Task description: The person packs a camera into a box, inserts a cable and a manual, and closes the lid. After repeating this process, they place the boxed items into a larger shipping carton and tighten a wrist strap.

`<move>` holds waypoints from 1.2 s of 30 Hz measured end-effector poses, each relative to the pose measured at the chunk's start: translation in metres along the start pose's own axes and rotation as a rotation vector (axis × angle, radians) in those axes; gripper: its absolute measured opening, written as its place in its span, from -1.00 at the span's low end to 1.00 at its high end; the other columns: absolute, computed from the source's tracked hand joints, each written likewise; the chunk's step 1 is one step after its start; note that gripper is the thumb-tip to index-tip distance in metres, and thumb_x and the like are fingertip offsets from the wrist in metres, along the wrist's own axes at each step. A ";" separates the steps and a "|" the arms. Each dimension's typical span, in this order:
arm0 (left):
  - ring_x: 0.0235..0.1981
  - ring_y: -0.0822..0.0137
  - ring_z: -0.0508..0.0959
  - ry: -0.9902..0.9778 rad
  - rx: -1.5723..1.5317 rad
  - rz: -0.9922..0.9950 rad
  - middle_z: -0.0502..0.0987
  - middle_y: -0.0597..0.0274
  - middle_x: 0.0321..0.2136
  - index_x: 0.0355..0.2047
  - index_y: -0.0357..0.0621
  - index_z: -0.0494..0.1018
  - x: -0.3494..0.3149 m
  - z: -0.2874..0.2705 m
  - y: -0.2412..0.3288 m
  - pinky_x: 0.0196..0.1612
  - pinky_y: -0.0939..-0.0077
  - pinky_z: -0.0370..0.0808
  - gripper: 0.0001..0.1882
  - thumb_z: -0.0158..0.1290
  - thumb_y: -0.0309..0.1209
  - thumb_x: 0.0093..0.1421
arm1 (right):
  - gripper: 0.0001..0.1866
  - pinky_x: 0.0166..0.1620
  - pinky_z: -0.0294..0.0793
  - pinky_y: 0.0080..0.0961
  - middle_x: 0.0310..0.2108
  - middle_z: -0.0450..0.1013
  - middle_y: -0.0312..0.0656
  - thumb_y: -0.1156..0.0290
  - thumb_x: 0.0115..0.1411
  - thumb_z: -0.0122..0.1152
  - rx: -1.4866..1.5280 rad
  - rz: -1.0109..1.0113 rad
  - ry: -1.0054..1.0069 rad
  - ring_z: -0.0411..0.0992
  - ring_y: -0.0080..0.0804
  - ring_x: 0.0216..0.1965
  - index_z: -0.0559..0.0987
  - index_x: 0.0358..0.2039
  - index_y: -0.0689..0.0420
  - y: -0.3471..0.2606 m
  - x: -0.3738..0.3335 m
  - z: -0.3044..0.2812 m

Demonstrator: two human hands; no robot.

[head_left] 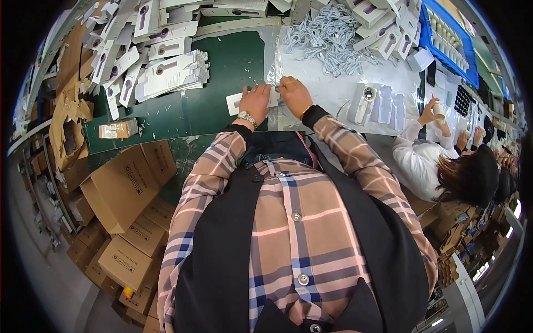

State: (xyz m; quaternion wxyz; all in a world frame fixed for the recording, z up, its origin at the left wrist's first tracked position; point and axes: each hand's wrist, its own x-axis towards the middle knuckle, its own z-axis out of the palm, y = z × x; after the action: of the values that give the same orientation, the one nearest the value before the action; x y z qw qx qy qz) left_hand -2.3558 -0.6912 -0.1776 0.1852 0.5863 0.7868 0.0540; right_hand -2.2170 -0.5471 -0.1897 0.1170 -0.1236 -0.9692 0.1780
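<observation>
A flat white cardboard box point(233, 104) with a small cutout lies near the table's front edge. My left hand point(256, 103), with a watch at the wrist, grips it from above and its fingers reach over the far side. At the box's right end my right hand point(295, 94) is closed, fingertips bent onto that end; the palm hides what lies under them. Left of my hands, a stack of flat printed white boxes point(173, 73) rests on the green mat point(233, 58). Beyond my right hand is a heap of coiled white cables point(327, 41).
More white boxes point(383, 33) pile up at the back right beside a blue crate point(444, 39). Clear plastic trays point(380, 105) lie to the right, near a co-worker in white point(416, 158). A small brown carton point(118, 129) sits front left; larger cartons point(125, 186) stand below.
</observation>
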 end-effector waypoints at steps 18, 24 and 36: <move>0.02 -0.11 0.59 0.118 -0.138 0.052 0.62 0.02 -0.11 0.07 -0.16 0.35 0.002 -0.028 0.013 0.25 -0.15 0.39 -0.24 0.46 -0.17 -0.06 | -0.57 -0.02 0.49 -0.21 -0.07 0.63 -0.03 0.24 0.34 0.26 0.591 0.598 0.227 0.56 -0.12 -0.16 0.52 0.12 0.20 -0.054 -0.026 -0.060; 0.10 -0.13 0.56 0.321 -0.675 -0.319 0.57 -0.16 -0.01 0.08 -0.31 0.31 -0.018 -0.067 0.012 0.14 0.13 0.51 -0.27 0.43 -0.24 0.01 | -0.59 -0.20 0.56 -0.37 -0.13 0.60 -0.12 0.29 0.36 0.26 0.597 0.512 0.509 0.58 -0.35 -0.30 0.52 0.13 0.20 -0.080 0.008 -0.065; 0.09 0.33 0.54 0.102 -1.792 -0.286 0.47 0.20 0.19 0.44 -0.12 0.27 -0.046 -0.041 -0.074 0.14 0.49 0.47 -0.24 0.25 -0.51 0.23 | -0.47 -0.18 0.61 -0.55 -0.11 0.50 -0.28 0.31 0.35 0.35 1.570 0.837 0.118 0.51 -0.54 -0.33 0.49 0.28 0.18 -0.077 0.024 -0.027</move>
State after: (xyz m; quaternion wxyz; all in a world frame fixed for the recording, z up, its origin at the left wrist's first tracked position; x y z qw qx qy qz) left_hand -2.4260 -0.7519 -0.1515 0.5417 0.1162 0.5225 0.6481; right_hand -2.2472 -0.6015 -0.1321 0.1431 -0.3607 -0.4357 0.8121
